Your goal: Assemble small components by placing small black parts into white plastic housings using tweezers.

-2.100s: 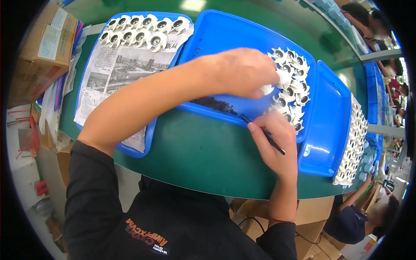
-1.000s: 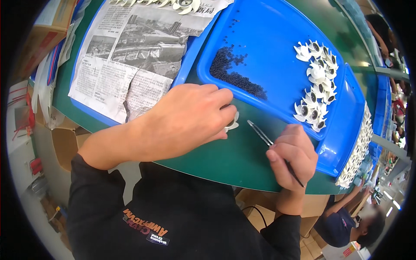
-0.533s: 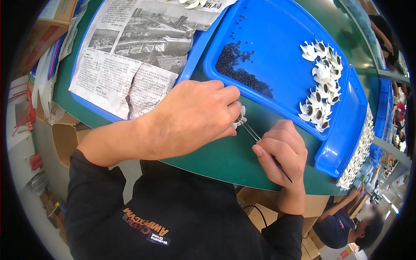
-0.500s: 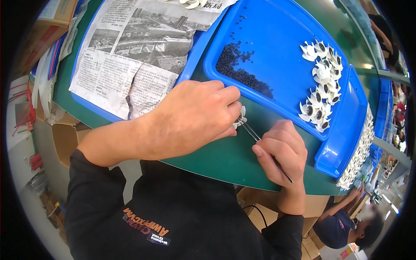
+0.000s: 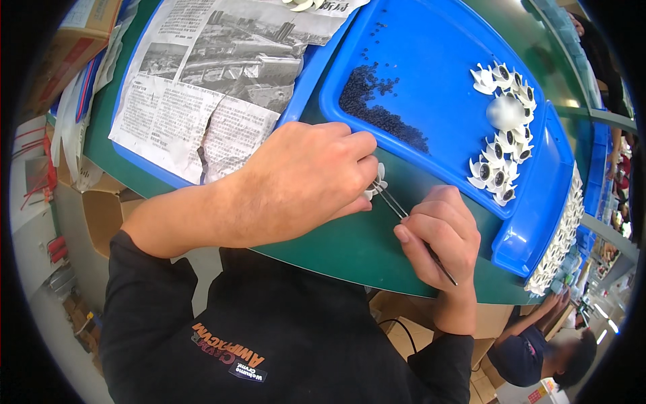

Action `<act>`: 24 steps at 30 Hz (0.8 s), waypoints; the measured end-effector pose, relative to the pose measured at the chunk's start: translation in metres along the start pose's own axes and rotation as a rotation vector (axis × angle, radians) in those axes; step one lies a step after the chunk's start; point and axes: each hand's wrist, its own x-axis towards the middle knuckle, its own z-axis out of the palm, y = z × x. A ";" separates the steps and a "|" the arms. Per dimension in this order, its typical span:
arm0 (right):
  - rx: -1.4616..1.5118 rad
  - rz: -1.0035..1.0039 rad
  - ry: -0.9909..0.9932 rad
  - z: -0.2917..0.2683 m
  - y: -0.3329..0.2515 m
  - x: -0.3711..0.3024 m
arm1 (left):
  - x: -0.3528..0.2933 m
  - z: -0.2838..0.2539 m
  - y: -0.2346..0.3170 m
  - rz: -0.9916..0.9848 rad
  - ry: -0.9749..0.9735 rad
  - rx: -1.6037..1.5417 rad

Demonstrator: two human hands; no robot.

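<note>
My left hand (image 5: 316,178) is closed around a small white fan impeller (image 5: 380,177), of which only a few blades show past the fingers. In my right hand (image 5: 442,232) is a pair of metal tweezers (image 5: 393,202), gripped between thumb and fingers. Their tips reach the impeller beside my left fingertips; what lies between the tips is hidden. Just beyond my hands is a blue tray (image 5: 431,74). It holds a heap of tiny black rings (image 5: 377,104) at its near left and a cluster of white impellers with dark centres (image 5: 498,165) along its right side.
A newspaper sheet (image 5: 195,87) covers another blue tray at the left. Right of the main tray are a narrow blue tray (image 5: 521,236) and many white impellers in rows (image 5: 555,236). Cardboard boxes (image 5: 101,215) stand left. Another person (image 5: 538,350) sits at lower right.
Both hands keep nearly the same pose, the tweezers still at the impeller. The view has shifted slightly, and a pale blur now covers one impeller in the tray.
</note>
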 end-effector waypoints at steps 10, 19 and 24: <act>0.015 0.006 -0.012 0.002 0.001 0.000 | 0.000 0.001 0.000 0.008 0.023 0.002; -0.011 -0.012 -0.041 0.005 0.002 0.001 | 0.001 0.002 0.001 -0.004 0.016 0.011; -0.026 -0.001 -0.062 0.005 -0.002 0.004 | 0.000 0.001 0.002 -0.003 0.018 0.007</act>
